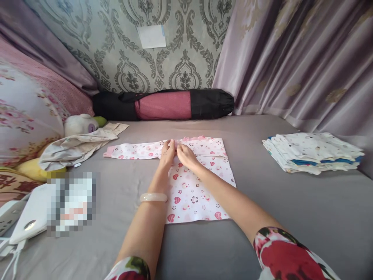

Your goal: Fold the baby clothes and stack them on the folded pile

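A small long-sleeved shirt, white with red hearts and little flowers, lies flat in front of me. One sleeve stretches out to the left and ends in a pink cuff. Along the top right the cloth forms a folded band, with pink ruffled trim showing behind it. My left hand, below a wrist with a pale bangle, is closed on the shirt where the left sleeve meets the body. Right beside it, my right hand is closed on the shirt's upper part. The fingertips of both hands are partly hidden.
Folded clothes are stacked at the right. A black and pink rolled bag lies along the wall. At the left are a beige patterned garment, a plush toy, a white power bank with cables, and a pixelated item.
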Available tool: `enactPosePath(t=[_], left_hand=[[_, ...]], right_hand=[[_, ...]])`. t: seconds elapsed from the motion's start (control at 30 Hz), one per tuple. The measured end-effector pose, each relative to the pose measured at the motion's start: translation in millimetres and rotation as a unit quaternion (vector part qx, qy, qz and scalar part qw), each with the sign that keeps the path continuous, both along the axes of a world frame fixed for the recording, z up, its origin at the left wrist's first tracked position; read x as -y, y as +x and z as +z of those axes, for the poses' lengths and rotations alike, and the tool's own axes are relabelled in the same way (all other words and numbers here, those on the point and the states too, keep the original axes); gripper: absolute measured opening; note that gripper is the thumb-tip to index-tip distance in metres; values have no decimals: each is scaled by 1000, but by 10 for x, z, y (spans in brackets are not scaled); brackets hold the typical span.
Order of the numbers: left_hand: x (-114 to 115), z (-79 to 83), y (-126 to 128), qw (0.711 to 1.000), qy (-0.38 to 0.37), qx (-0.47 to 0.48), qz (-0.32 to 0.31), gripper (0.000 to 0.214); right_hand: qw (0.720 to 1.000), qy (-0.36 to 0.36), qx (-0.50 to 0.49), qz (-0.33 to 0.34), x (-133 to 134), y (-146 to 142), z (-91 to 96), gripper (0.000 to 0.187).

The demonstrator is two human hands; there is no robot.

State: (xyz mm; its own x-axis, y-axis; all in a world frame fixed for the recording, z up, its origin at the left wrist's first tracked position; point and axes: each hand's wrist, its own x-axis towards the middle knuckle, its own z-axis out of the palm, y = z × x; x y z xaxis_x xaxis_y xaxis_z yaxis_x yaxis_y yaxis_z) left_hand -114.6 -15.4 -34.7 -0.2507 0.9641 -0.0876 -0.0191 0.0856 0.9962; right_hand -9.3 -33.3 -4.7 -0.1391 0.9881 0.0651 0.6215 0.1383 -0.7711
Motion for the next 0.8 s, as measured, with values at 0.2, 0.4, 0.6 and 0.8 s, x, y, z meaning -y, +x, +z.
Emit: enactPosePath(t=[0.2, 0.4, 0.6, 0.8], left_hand=[[14, -42, -10, 993, 65, -100, -9, 55], [42, 44, 5, 980, 118, -160, -24, 28], [68, -2, -11, 931, 187, -314, -11, 34], [39, -154, -10, 884, 217, -402, -104, 33]], right_hand=[[989, 46, 126, 65, 41, 57, -27, 38], [961, 98, 253, 54, -12, 183, -51, 50], [959, 64, 272, 57, 15, 197, -193, 60], [961, 43, 271, 40, 49, 195, -206, 61]])
